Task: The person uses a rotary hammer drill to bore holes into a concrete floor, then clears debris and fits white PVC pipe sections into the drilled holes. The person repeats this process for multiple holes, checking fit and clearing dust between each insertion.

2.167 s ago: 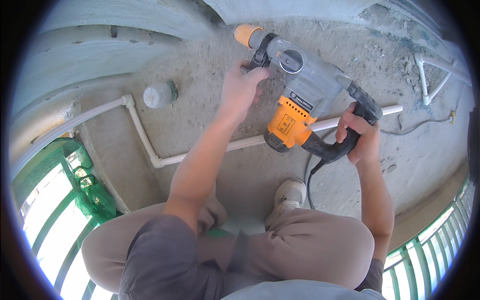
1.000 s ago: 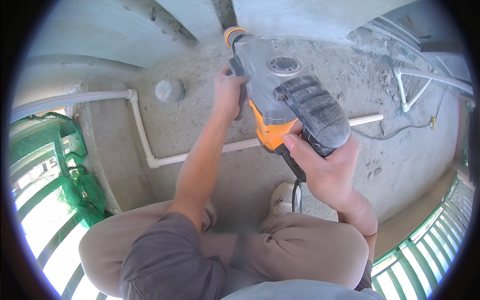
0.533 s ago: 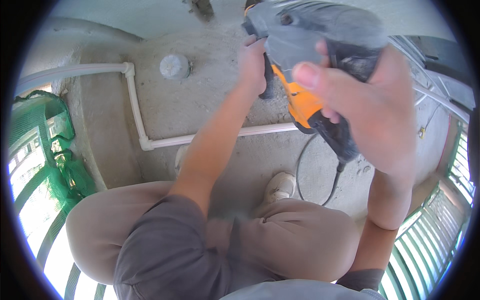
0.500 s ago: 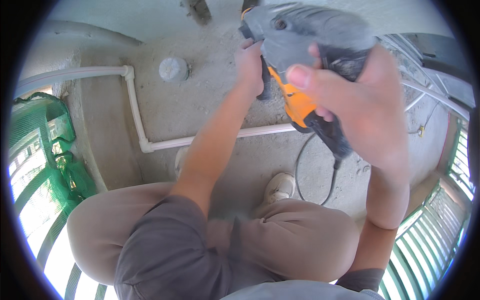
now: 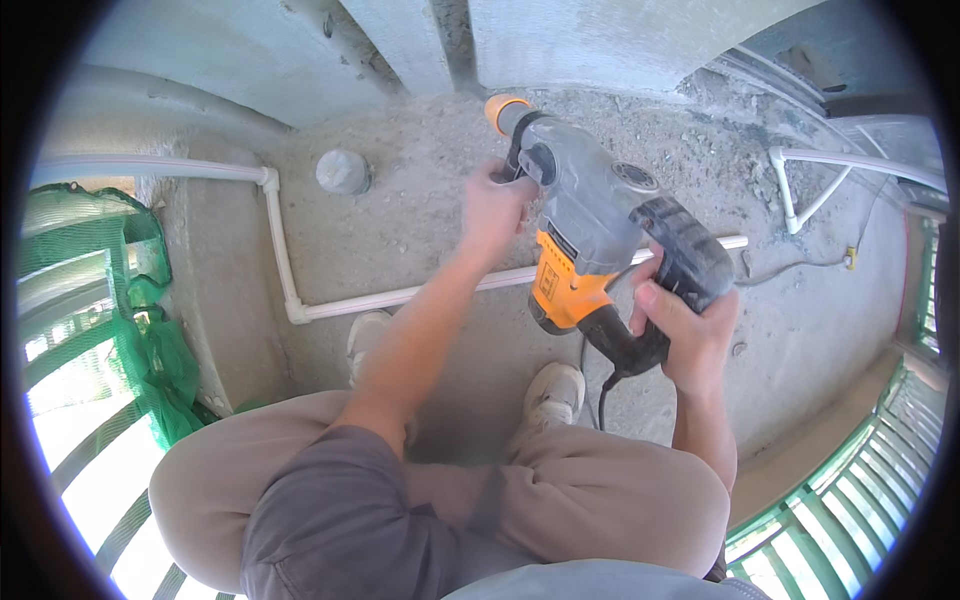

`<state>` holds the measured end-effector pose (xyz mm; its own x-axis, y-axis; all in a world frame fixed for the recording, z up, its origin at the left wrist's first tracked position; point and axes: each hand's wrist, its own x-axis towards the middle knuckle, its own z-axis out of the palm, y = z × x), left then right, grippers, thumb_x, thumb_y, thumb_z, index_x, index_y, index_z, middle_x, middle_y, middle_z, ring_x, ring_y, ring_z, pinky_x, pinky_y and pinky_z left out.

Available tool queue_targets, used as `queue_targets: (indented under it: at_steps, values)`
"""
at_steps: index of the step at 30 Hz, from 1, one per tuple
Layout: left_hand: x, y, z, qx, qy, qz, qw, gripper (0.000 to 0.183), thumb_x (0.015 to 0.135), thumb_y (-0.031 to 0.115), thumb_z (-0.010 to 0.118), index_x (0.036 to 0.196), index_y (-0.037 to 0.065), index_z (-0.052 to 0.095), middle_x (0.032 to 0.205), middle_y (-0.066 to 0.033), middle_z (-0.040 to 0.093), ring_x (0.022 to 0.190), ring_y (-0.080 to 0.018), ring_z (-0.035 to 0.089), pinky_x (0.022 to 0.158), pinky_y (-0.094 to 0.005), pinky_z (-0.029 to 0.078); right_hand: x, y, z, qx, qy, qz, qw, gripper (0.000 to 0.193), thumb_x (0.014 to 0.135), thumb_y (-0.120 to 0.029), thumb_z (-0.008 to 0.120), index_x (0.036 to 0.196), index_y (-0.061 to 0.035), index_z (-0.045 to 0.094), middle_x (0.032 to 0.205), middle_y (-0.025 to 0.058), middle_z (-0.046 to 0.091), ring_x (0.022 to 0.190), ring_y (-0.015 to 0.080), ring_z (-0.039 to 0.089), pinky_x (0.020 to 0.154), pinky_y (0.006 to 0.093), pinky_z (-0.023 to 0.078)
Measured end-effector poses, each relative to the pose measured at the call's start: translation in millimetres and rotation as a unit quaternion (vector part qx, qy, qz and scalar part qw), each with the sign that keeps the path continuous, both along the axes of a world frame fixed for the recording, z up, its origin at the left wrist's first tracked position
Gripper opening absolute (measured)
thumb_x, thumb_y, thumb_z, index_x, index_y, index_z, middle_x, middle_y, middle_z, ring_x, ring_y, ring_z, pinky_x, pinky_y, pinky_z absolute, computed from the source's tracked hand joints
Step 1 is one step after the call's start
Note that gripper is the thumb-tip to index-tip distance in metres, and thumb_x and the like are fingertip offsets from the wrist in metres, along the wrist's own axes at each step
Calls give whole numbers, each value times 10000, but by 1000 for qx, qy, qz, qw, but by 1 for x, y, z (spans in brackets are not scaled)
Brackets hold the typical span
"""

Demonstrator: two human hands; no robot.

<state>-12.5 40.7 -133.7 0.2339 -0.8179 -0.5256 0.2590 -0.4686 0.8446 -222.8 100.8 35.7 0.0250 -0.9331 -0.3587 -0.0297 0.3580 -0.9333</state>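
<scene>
A grey and orange rotary hammer (image 5: 590, 195) is held in both my hands, its orange collar toward the wall at the far side. Around the side handle near the front, my left hand (image 5: 490, 215) is closed. My right hand (image 5: 697, 335) is wrapped about the black rear handle, with the thumb on its near side. Beyond the collar, the bit is hard to make out; it points to the foot of a groove (image 5: 456, 45) cut in the pale wall (image 5: 560, 45). From the rear handle a black cord (image 5: 606, 392) hangs down.
A white pipe (image 5: 420, 293) runs across the rough concrete floor (image 5: 410, 220) under the hammer. Beyond it stands a round capped stub (image 5: 342, 172). Green netting (image 5: 165, 365) hangs by railings at the left; more railings (image 5: 835, 520) curve along the right. My shoes (image 5: 553, 393) rest on the floor.
The hammer and my right hand have come lower in the view and further from the camera. My left hand has moved slightly down with it. More of the wall and its grooves shows.
</scene>
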Motion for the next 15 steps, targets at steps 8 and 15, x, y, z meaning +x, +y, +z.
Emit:
queue_targets:
  at_steps: [8, 15]
  values:
    - [11, -24, -29, 59, -226, -68, 970, 444, 757, 325, 764, 1038, -15, 711, 873, -155, 747, 822, -291, 725, 780, -417, 556, -37, -38, -92, 45, -118, -30, 992, 319, 861, -61, 721, 1137, 32, 591, 773, 107, 646, 521, 196, 593, 499, 308, 481]
    - [12, -36, -34, 97, -267, -92, 954, 494, 755, 374, 765, 1095, 18, 715, 946, -156, 764, 939, -338, 737, 862, -438, 554, -51, -46, -127, 69, -142, -44, 986, 294, 878, -98, 720, 1105, 4, 564, 664, 118, 612, 507, 210, 579, 494, 324, 478]
